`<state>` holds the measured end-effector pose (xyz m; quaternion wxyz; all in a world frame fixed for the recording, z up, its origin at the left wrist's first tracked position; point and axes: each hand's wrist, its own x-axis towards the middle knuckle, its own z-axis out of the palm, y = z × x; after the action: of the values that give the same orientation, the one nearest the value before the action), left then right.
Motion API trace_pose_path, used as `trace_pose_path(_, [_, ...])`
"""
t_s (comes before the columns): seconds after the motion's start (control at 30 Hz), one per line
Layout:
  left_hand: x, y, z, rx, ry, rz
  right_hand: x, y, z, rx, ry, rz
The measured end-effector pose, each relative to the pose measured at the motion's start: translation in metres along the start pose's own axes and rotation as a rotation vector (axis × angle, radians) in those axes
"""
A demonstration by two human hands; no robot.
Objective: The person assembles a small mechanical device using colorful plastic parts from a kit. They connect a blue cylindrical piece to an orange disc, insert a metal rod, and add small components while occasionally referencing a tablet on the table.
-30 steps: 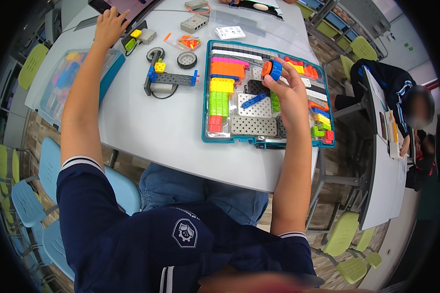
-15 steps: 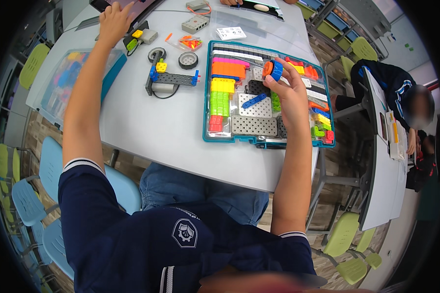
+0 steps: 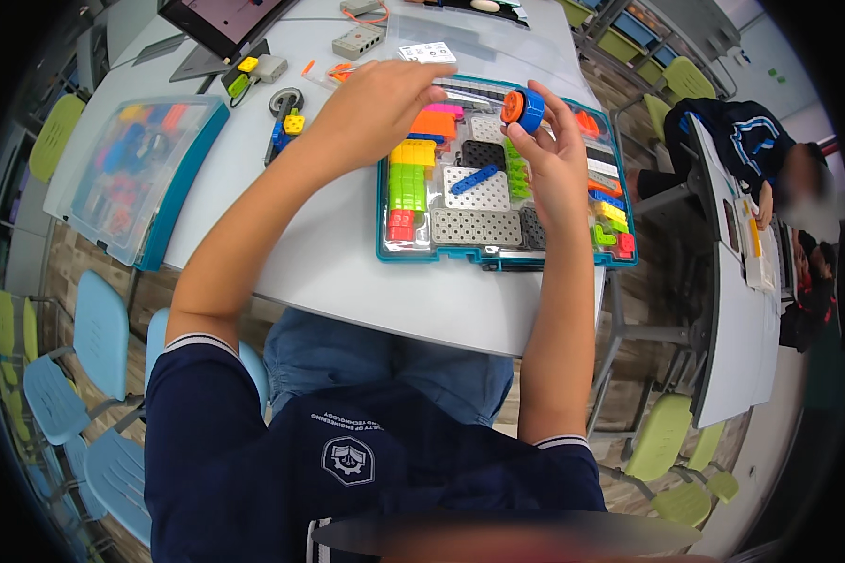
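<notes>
Between the thumb and fingers of my right hand (image 3: pixel 561 155) is a small blue wheel with an orange hub (image 3: pixel 524 110), held above the parts tray (image 3: pixel 449 253). My left hand (image 3: pixel 377 105) hovers over the tray's far left corner, fingers stretched out and nothing in them. Rows of coloured building pieces fill the teal-edged tray, among them a blue bar (image 3: pixel 474 180) lying on a light grey perforated plate (image 3: pixel 494 199). Left of the tray, partly covered by my left forearm, stands a built frame with a yellow block (image 3: pixel 294 125) and a dark wheel.
A lidded clear case of parts (image 3: pixel 122 178) lies at the table's left. Behind are a laptop (image 3: pixel 223 23), a grey control box (image 3: pixel 358 40), a white card (image 3: pixel 428 53) and a small motor piece (image 3: pixel 270 68). Another person sits at a table on the right.
My left hand has come from the laptop, rightward and nearer, to above the tray's far left corner. My right hand still holds the wheel, with its orange side turned more into view.
</notes>
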<state>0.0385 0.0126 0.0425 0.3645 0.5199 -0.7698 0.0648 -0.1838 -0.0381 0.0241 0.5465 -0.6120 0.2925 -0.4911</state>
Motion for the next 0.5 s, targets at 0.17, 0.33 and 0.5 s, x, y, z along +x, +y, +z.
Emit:
trace_pose_path(0.17, [-0.015, 0.004, 0.012, -0.041, 0.013, -0.066, -0.001, -0.003, 0.006, -0.017, -0.060, -0.055])
trace_pose_path(0.33, [-0.021, 0.004, 0.019, -0.073, 0.078, -0.066, -0.004, -0.002, 0.017, -0.035, -0.132, -0.152])
trace_pose_path(0.5, [-0.025, 0.004, 0.023, -0.067, 0.103, -0.046, -0.005, 0.001, 0.022, -0.051, -0.143, -0.123])
